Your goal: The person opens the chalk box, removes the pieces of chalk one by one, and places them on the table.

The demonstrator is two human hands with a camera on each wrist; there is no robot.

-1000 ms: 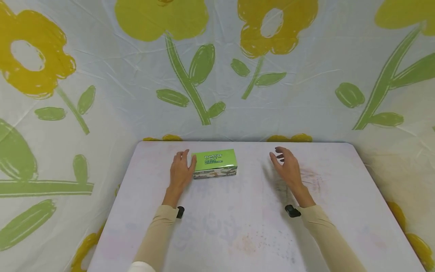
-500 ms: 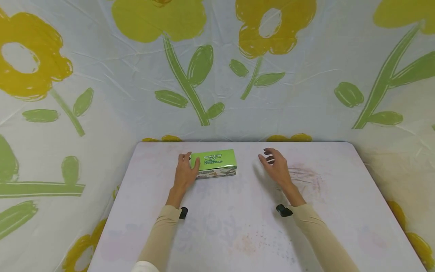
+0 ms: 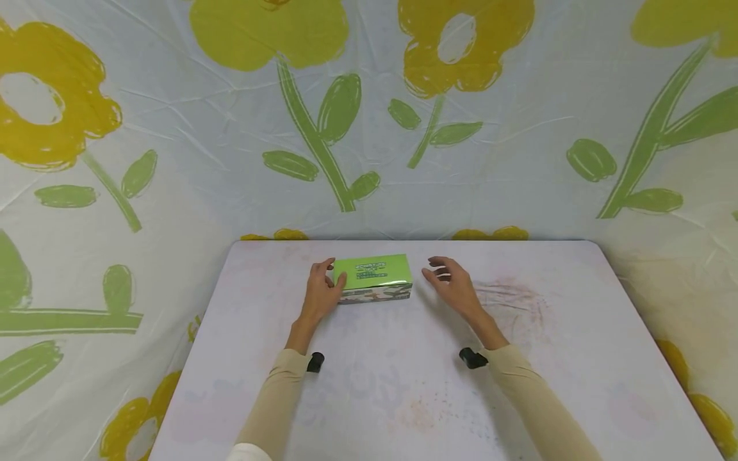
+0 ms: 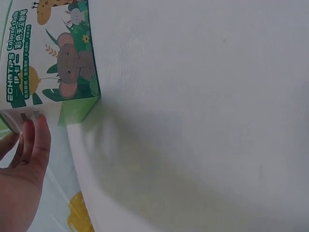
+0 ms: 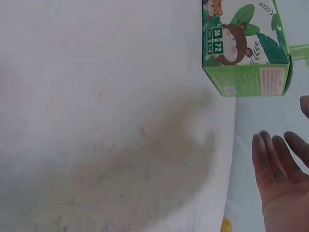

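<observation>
A green box of colored chalk (image 3: 373, 272) sits toward the back of the white table, its long side running left to right. At its left end is my left hand (image 3: 323, 292); in the left wrist view the fingertips (image 4: 42, 118) touch the end face. Seen from the head, that thumb overlaps the box's front left corner. My right hand (image 3: 459, 291) hovers a short gap off the opposite end, fingers loosely bent and holding nothing. In the right wrist view the box's green end panel (image 5: 246, 79) faces this hand.
Faint coloured smudges (image 3: 513, 298) mark the white table (image 3: 398, 384). Behind its back edge and along both sides hangs a pale cloth (image 3: 507, 166) printed with yellow flowers and green leaves. Each wrist carries a small black device (image 3: 473, 358).
My left hand has come right against the chalk box, and the box has slid a little to the right. My right hand has moved left, closer to the box.
</observation>
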